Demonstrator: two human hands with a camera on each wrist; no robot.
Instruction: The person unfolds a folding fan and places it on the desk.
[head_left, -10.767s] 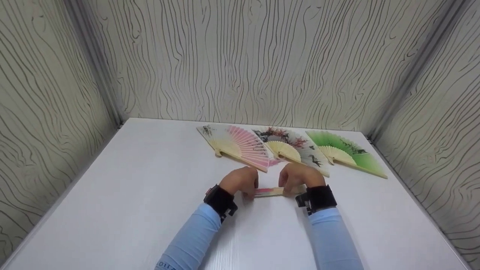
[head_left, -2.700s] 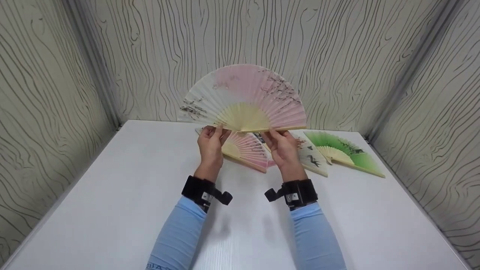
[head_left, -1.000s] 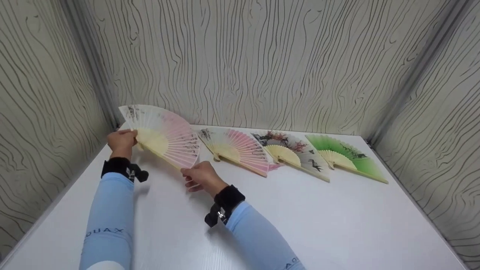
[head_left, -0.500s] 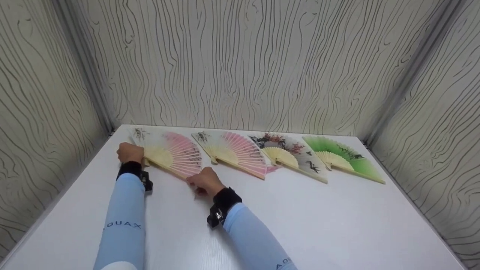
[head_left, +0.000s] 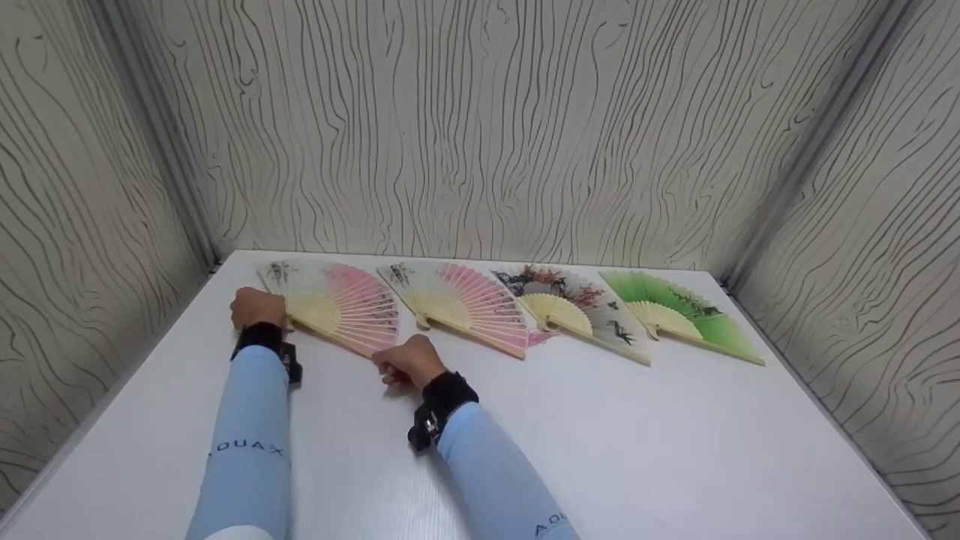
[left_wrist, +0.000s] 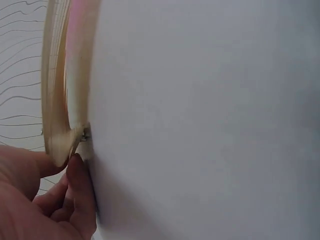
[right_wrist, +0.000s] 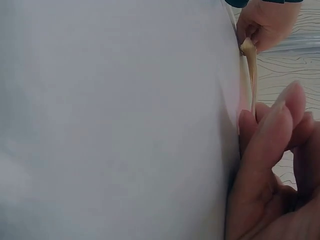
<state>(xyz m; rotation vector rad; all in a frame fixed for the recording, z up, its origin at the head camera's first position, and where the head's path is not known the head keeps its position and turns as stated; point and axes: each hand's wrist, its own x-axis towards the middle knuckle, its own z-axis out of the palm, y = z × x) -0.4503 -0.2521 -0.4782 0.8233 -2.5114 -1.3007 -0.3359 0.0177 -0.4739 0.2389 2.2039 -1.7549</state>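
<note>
A pink and white folding fan (head_left: 341,304) lies spread on the white table at the left end of a row of fans. My left hand (head_left: 259,309) is at its left side. In the left wrist view, the thumb and fingers (left_wrist: 80,195) pinch the fan's pale wooden ribs (left_wrist: 56,100) close to the pivot. My right hand (head_left: 411,361) pinches the lower right tip of the same fan. In the right wrist view its fingers (right_wrist: 270,135) partly cover that tip, and the left hand (right_wrist: 270,22) shows at the far end.
To the right lie another pink and white fan (head_left: 465,307), a grey-white fan with red blossoms (head_left: 574,304) and a green fan (head_left: 679,307), all spread. A pink tassel (head_left: 540,337) lies between two of them. Wood-grain panels (head_left: 450,135) enclose the table.
The fan, folded between my hands at first, was spread and lifted up, then carried left. It has come down flat on the table beside the others, with both hands still holding it.
</note>
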